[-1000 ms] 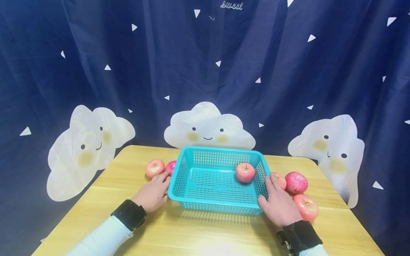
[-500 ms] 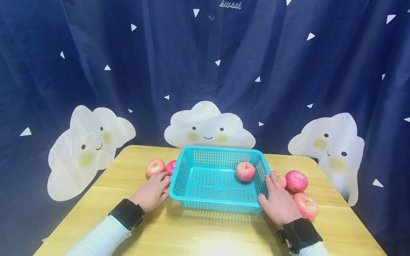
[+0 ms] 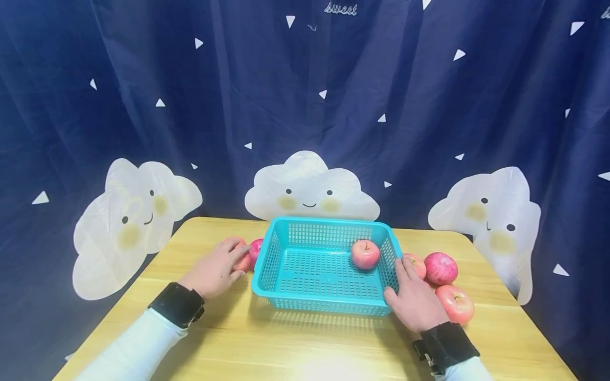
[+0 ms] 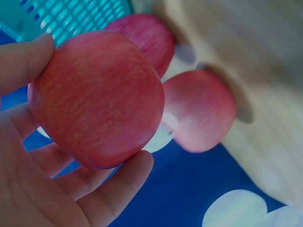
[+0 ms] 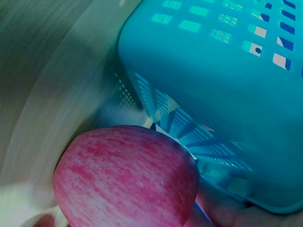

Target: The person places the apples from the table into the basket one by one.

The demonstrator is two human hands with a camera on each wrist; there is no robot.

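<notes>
- The person's left hand [image 3: 215, 271] has left the near-left corner of the turquoise perforated plastic basket [image 3: 295, 304], where it rested a second ago, and has slid out to the left and a little further back.
- It is now wrapped around a round red-pink streaked apple [image 4: 97, 97] on the light wooden table [image 3: 305, 349]; the left wrist view shows thumb above and fingers [image 4: 120, 182] curled underneath, so this reads as a grasp, not a mere touch.
- I judge that the picking-up has begun (whether the fruit is already off the wood cannot be told from here).
- The gripped apple sits just left of the basket's left wall, touching or nearly touching a second, darker red apple [image 3: 256, 247] beside that wall; the wrist view shows a third one [image 4: 199, 111] close by.
- Its skin is smooth and matt, pale pink with fine red striping, without visible bruises; the stem is hidden by the palm.
- The right hand [image 3: 415, 300] has not moved: its fingers lie flat and relaxed against the basket's right wall near the front corner, holding nothing.
- One pink apple [image 3: 365, 254] lies inside the basket against the right wall; three more [image 3: 441, 269] cluster on the table behind the right hand, in front of a dark blue curtain [image 3: 305, 106] printed with smiling clouds.
</notes>
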